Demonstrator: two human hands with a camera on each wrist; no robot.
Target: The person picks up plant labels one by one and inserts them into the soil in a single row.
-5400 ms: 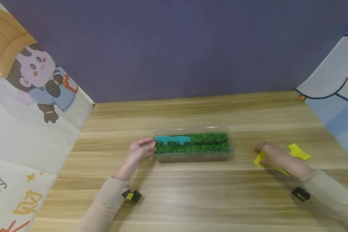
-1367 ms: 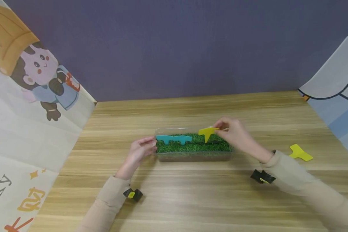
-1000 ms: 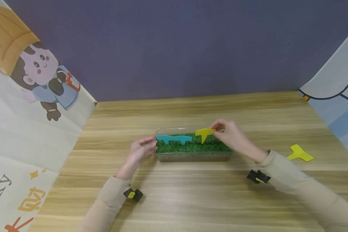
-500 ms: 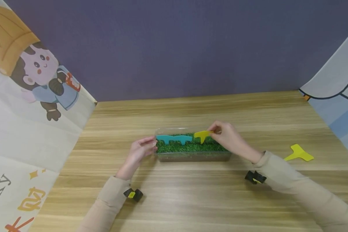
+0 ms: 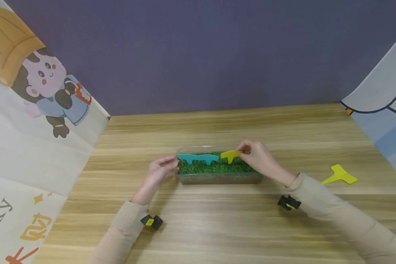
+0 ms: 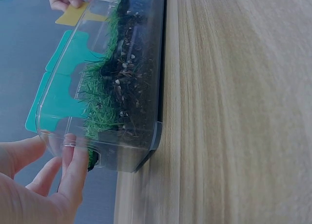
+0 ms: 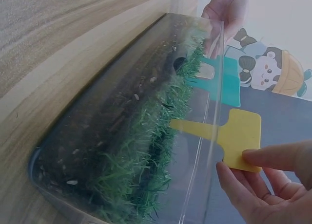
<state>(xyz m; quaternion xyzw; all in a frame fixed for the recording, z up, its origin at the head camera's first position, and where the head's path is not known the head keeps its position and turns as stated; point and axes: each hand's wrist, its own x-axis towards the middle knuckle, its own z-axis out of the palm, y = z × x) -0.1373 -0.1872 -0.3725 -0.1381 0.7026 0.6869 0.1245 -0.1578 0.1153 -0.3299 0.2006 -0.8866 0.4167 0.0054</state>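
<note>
rt hand pinches yellow t-shaped plant tag by its broad top, best hold; tag's prob. light, stiff plastic. lt hand grips clear planter end.

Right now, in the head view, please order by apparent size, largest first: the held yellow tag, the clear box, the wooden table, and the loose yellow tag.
1. Wooden table
2. Clear box
3. Loose yellow tag
4. Held yellow tag, though the right hand hides part of it
</note>
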